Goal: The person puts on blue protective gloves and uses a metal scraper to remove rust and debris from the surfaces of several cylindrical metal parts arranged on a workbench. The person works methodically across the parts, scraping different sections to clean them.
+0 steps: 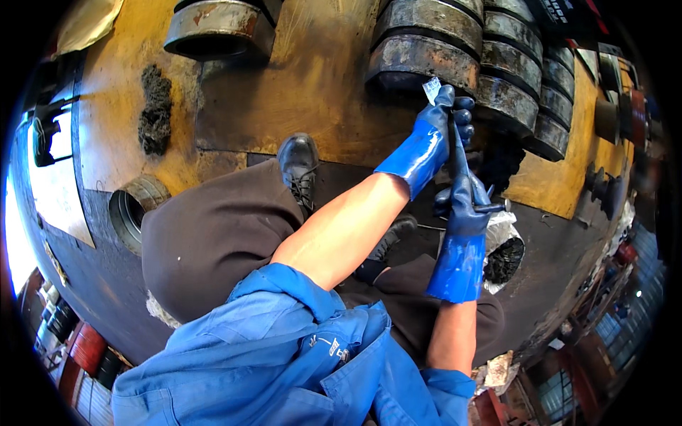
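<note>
Blue rubber gloves cover both hands. My left hand [442,117] is closed round the upper end of a slim dark bar-like piece [457,155], whose exact kind I cannot make out. Just past the left thumb a small shiny pale piece [432,89] sticks out, in front of the stained round metal moulds [426,60]. Lower down, my right hand [463,204] grips the same bar's near end. A short metal rod with a rounded end [501,206] juts sideways from the right fingers. The palms and whatever lies inside them are hidden.
More stacked metal moulds [508,96] stand at the far right, and a single mould [217,32] at the far left. A dark fibrous bundle [155,110] lies on the yellow-stained floor plate [284,99]. An open metal cylinder [131,209] and a plastic bag with dark material [504,259] flank my legs.
</note>
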The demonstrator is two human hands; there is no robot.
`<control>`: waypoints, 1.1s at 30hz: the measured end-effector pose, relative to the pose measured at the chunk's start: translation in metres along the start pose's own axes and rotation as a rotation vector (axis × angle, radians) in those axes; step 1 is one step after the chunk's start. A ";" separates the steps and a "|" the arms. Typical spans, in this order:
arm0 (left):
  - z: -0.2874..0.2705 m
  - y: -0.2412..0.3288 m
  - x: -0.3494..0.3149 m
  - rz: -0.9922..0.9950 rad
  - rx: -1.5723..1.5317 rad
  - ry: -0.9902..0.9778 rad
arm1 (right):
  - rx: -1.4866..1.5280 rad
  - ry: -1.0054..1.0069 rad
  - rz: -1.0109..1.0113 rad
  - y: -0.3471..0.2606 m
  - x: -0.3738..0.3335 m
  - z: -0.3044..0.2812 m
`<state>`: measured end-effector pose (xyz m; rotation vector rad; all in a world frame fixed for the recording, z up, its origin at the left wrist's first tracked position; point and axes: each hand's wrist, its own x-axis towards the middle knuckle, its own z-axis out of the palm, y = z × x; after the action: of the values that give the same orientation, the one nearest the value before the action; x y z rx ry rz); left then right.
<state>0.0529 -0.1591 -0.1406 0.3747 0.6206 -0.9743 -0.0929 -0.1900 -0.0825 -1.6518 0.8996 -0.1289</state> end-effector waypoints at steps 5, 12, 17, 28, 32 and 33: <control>0.024 -0.010 -0.005 -0.017 0.035 0.136 | -0.135 -0.113 -0.040 -0.014 0.020 -0.033; 0.021 -0.015 -0.003 0.027 0.006 0.221 | -0.273 -0.146 0.043 -0.036 0.014 -0.030; 0.018 -0.002 -0.010 0.005 -0.024 0.210 | -0.334 -0.019 0.036 -0.040 0.009 -0.008; 0.026 -0.019 -0.001 0.043 -0.060 0.256 | -0.280 -0.245 0.085 -0.050 0.028 -0.043; 0.025 -0.014 -0.008 0.102 -0.019 0.177 | -0.334 -0.041 -0.064 -0.031 0.021 -0.029; 0.010 -0.009 -0.001 0.105 -0.025 0.170 | -0.355 -0.077 -0.129 -0.024 0.021 -0.024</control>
<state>0.0479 -0.1691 -0.1326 0.4662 0.7588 -0.8386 -0.0791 -0.2215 -0.0626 -2.0311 0.7888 0.0078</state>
